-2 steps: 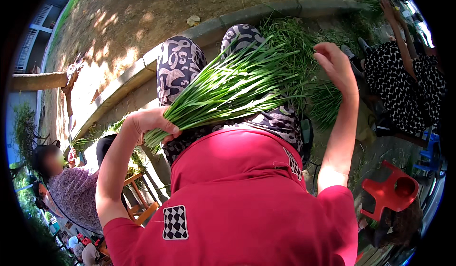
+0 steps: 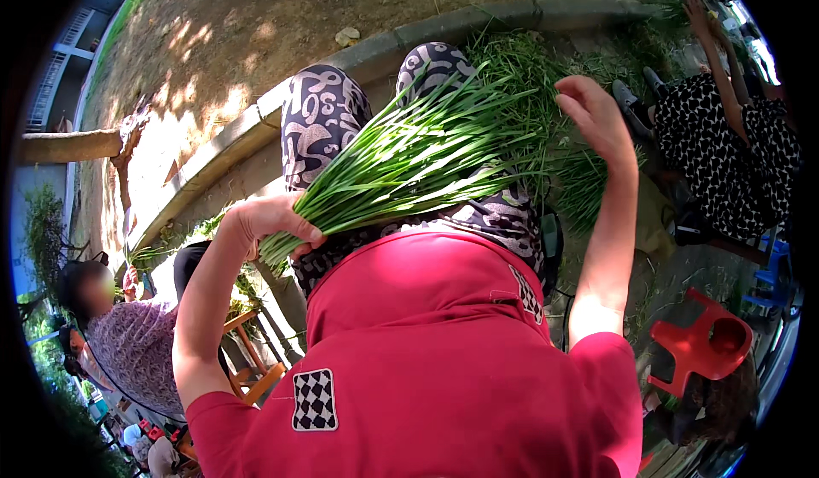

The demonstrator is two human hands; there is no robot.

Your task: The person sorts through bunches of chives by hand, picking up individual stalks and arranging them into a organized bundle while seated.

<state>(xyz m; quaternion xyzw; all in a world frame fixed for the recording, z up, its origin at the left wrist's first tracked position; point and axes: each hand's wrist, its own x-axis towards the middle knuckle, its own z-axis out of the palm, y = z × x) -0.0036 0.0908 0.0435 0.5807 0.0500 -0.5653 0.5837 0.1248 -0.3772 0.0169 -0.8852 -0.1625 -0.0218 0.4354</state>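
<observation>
My left hand (image 2: 264,220) grips the pale stem ends of a thick bundle of long green chives (image 2: 409,158), which fans out to the right across my patterned trousers (image 2: 320,119). My right hand (image 2: 597,113) is raised to the right of the leaf tips, fingers loosely curled and apart, holding nothing. My red shirt (image 2: 426,358) fills the lower middle of the view.
A heap of loose chives (image 2: 546,102) lies on the ground past my knees, against a concrete kerb (image 2: 426,30) with bare earth beyond. A person in a dotted dress (image 2: 725,154) sits at right, another in a floral top (image 2: 128,350) at left. A red plastic stool (image 2: 704,346) stands lower right.
My right hand has shifted slightly down and away from the chive tips. The bundle stays in my left hand.
</observation>
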